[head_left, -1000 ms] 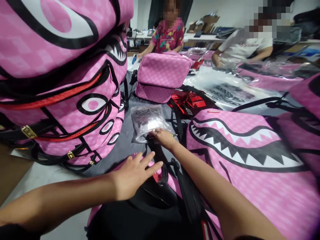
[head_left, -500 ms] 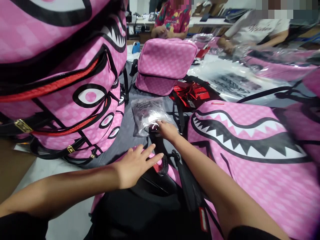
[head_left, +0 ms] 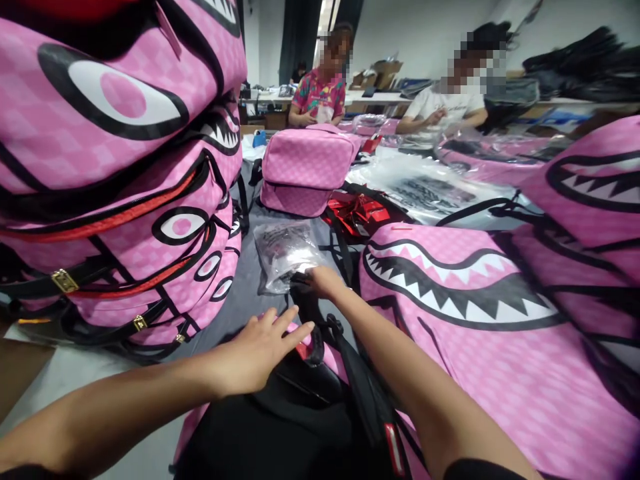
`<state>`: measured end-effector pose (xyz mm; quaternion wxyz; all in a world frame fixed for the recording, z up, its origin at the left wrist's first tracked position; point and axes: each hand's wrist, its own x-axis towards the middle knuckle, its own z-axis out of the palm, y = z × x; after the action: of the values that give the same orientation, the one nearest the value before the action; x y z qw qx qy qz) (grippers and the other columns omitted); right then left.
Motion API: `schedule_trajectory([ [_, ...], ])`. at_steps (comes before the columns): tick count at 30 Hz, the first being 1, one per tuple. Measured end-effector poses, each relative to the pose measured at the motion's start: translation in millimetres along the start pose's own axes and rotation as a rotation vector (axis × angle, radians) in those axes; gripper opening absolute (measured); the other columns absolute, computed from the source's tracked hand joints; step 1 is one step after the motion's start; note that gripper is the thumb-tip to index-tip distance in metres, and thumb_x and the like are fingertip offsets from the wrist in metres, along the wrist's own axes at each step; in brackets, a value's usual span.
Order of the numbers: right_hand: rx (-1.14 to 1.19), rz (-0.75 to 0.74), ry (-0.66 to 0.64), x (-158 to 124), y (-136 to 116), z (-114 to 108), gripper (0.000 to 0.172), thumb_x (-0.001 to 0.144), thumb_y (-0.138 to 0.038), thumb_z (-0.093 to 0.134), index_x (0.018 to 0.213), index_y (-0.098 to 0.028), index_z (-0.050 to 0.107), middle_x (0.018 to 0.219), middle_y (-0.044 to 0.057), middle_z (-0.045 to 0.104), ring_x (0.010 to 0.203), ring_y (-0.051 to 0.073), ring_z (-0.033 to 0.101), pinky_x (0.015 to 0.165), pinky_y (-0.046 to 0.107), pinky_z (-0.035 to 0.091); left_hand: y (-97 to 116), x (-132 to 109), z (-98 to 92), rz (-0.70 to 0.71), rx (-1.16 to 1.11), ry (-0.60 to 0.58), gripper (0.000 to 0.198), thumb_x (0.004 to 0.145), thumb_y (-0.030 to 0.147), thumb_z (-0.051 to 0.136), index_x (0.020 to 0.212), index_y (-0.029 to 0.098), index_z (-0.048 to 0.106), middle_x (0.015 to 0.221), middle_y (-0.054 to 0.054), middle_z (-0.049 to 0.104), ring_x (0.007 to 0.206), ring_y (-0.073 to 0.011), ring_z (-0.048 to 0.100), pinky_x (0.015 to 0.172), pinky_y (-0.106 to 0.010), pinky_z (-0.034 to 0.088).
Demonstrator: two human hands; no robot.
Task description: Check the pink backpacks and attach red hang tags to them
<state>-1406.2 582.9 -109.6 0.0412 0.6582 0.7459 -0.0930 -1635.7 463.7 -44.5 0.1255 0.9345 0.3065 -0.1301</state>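
My left hand (head_left: 260, 347) lies with fingers spread over the top of a backpack (head_left: 265, 427) that rests back side up in front of me, its black padded back and straps showing. Pink fabric shows beside the black carry handle (head_left: 316, 347), close to the left fingertips. My right hand (head_left: 324, 281) reaches beyond it, fingers closed at the near edge of a clear plastic bag (head_left: 285, 250) with small contents I cannot make out. Something dark shows at the fingertips; what they grip is partly hidden.
Pink backpacks are stacked high on the left (head_left: 175, 223). A shark-mouth backpack (head_left: 450, 280) lies at right, beside another stack (head_left: 600, 187). A pink checked bag (head_left: 307, 167), red tags (head_left: 357, 212) and plastic sleeves (head_left: 425, 187) lie farther back. Two people (head_left: 320, 97) (head_left: 445, 110) work across the table.
The view has tilted up, showing more of the room and the people. My right hand stays at the plastic bag, its fingertips now on something black. The left hand keeps its place on the backpack.
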Motion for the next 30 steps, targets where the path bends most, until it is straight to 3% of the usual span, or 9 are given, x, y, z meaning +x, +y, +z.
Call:
schedule_trajectory([
  [4,0.086,0.073,0.161,-62.8,-5.3,-31.5,0.025,0.094,-0.018,0.049,0.11,-0.012,0.068,0.114,0.014,0.068,0.102,0.022,0.064,0.084,0.03,0.047,-1.0,-3.7,0.3,0.021,-0.008,0.049,0.101,0.069,-0.005,0.045,0.155,0.03,0.005,0.163,-0.012,0.003,0.138,-0.0373,0.032,0.1,-0.054,0.043],
  [6,0.157,0.145,0.351,-107.9,-9.9,-47.5,0.035,0.099,-0.03,0.045,0.124,-0.011,0.059,0.116,0.015,0.067,0.1,0.021,0.064,0.085,0.031,0.048,-2.1,-4.7,2.1,0.03,-0.013,0.086,0.098,0.072,-0.004,0.046,0.155,0.03,0.008,0.163,-0.012,0.002,0.137,-0.0368,0.033,0.098,-0.052,0.045],
  [7,0.273,0.15,0.538,-132.4,-13.8,-53.6,0.036,0.095,-0.036,0.054,0.12,-0.011,0.061,0.107,0.014,0.069,0.091,0.02,0.066,0.08,0.029,0.05,-2.9,-4.6,3.1,0.029,-0.018,0.097,0.096,0.073,-0.003,0.047,0.155,0.03,0.009,0.163,-0.013,0.001,0.136,-0.0369,0.034,0.098,-0.052,0.046],
  [9,0.423,0.033,0.695,-181.0,-25.8,-58.1,0.034,0.088,-0.042,0.064,0.106,-0.014,0.067,0.092,0.008,0.072,0.077,0.018,0.067,0.073,0.028,0.052,-4.6,-4.1,5.2,0.014,-0.04,0.095,0.095,0.074,-0.002,0.051,0.154,0.031,0.012,0.163,-0.013,0.0,0.138,-0.0376,0.032,0.097,-0.052,0.046],
  [14,0.482,-0.166,0.437,-249.1,-67.4,-19.9,0.018,0.093,-0.027,0.052,0.092,-0.02,0.069,0.088,0.005,0.072,0.078,0.018,0.068,0.07,0.027,0.052,-7.9,-14.4,15.8,-0.073,-0.255,0.218,0.088,0.078,0.01,0.066,0.153,0.026,0.022,0.163,-0.014,0.002,0.146,-0.035,0.023,0.112,-0.05,0.037],
  [18,0.363,-0.114,0.285,-241.8,-93.1,0.4,0.023,0.09,-0.016,0.051,0.102,-0.023,0.069,0.095,0.002,0.073,0.082,0.017,0.069,0.069,0.025,0.047,-10.1,-49.5,40.2,-0.138,-0.493,0.446,0.068,0.095,0.033,0.05,0.154,0.02,0.02,0.162,-0.013,0.014,0.15,-0.0245,0.015,0.122,-0.045,0.022],
  [21,0.239,-0.131,0.061,-232.5,-107.2,-6.9,0.027,0.087,-0.012,0.051,0.102,-0.025,0.07,0.088,0.0,0.074,0.077,0.016,0.068,0.063,0.023,0.041,-6.9,-80.5,63.6,-0.178,-0.601,0.443,0.091,0.088,0.046,0.059,0.156,0.025,0.002,0.163,-0.01,0.01,0.15,-0.0246,0.014,0.123,-0.045,0.022],
  [24,0.079,-0.149,-0.072,-226.8,-118.6,-16.0,0.028,0.085,-0.007,0.049,0.096,-0.023,0.07,0.088,0.002,0.073,0.079,0.018,0.068,0.061,0.025,0.037,-0.5,-97.4,86.1,-0.234,-0.633,0.443,0.116,0.075,0.038,0.077,0.155,0.029,-0.007,0.163,-0.01,0.01,0.149,-0.0264,0.018,0.122,-0.045,0.026],
  [30,0.002,-0.176,-0.175,-215.3,-136.0,-13.1,0.03,0.081,-0.002,0.046,0.093,-0.018,0.068,0.091,0.006,0.071,0.083,0.018,0.067,0.067,0.025,0.04,2.5,-97.0,115.6,-0.266,-0.638,0.614,0.106,0.078,0.022,0.072,0.155,0.034,0.0,0.157,-0.007,0.03,0.144,-0.0209,0.033,0.119,-0.038,0.033],
])
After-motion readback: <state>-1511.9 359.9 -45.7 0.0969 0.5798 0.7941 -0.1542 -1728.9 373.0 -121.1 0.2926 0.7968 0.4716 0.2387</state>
